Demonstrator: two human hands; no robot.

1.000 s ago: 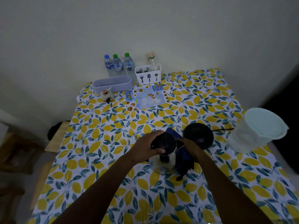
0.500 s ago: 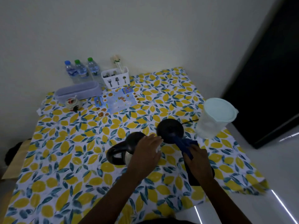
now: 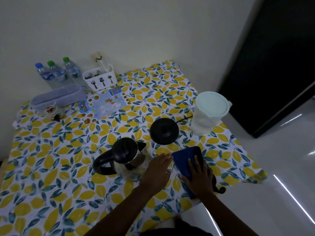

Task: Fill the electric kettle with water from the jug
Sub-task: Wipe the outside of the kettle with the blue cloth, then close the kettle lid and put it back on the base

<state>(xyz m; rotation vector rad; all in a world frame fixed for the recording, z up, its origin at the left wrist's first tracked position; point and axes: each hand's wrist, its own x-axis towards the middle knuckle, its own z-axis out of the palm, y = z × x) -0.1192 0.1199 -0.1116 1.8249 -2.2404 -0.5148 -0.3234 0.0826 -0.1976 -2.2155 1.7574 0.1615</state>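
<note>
a table covered in a glossy cloth (image 3: 51, 167) printed with yellow lemons and teal leaves fills most of the view. near its middle the kettle (image 3: 124, 155) stands upright on the cloth, off its base: a clear glass body with a rounded black lid, a pointed spout turned toward the base, and a thick looped black handle curving out to the left. the base (image 3: 164, 131) is a flat black disc with a small hub at its centre, lying apart from the kettle to the upper right, a thin black cord running from it toward the jug. the jug (image 3: 207, 114) is a translucent plastic cylinder, capped with a pale mint lid that has a small pouring lip; it stands near the table's right edge, just beside the base.

the left hand (image 3: 157, 174) lies flat and open on the cloth, fingers together, just right of the kettle's glass, holding nothing. the right hand (image 3: 198, 178) is spread wide, palm down, pressing on a dark blue cloth pad (image 3: 185, 159) with rounded corners that lies between the kettle and the table's near right edge.

at the far side, against the pale wall, stand three small clear bottles (image 3: 57, 74) with one blue cap and two green, a white cutlery caddy (image 3: 100, 79) with fork and spoon icons, a long lilac tray (image 3: 58, 97), and a printed blue card (image 3: 104, 103).
</note>
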